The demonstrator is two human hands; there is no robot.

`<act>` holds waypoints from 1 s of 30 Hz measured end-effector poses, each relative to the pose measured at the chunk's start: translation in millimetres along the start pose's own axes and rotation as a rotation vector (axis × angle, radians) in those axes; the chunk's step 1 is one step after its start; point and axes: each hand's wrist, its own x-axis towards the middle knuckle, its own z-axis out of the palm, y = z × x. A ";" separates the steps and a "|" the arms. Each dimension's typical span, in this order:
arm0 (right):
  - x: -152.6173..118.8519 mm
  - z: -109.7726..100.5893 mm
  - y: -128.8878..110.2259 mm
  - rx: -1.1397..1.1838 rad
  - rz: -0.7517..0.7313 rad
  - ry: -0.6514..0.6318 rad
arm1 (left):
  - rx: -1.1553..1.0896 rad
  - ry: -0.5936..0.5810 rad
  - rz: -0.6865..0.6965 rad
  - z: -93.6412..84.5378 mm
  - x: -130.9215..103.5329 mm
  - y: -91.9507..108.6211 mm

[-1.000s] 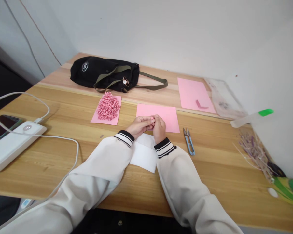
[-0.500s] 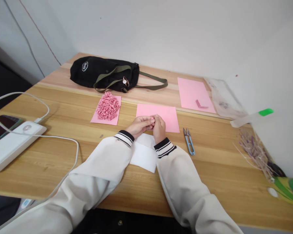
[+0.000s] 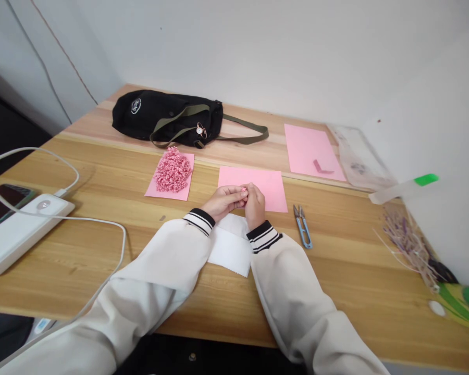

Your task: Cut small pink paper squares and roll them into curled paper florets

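Note:
My left hand [image 3: 223, 201] and my right hand [image 3: 255, 206] meet at the fingertips, both closed on a small pink piece [image 3: 244, 190]. Its shape is mostly hidden by the fingers. Beneath and behind them lies a pink sheet [image 3: 271, 190]. A white sheet [image 3: 230, 252] rests on the table below my wrists. To the left, a heap of pink curly strands [image 3: 173, 171] sits on a smaller pink card [image 3: 152, 190]. Blue-handled snips [image 3: 304, 229] lie to the right of my right hand.
A black bag [image 3: 172, 117] with green straps lies at the back. Another pink sheet [image 3: 308, 148] holds a folded strip. A white power strip [image 3: 27, 232] with a cable is at left, dried stems [image 3: 408, 242] at right.

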 end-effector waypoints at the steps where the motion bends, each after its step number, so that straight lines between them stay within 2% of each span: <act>1: 0.0 0.1 0.0 0.001 0.003 0.000 | 0.000 0.000 0.000 -0.2 0.1 -0.2; 30: -0.2 0.3 -1.0 0.004 -0.004 0.010 | -0.001 0.002 0.002 -0.1 0.4 -0.3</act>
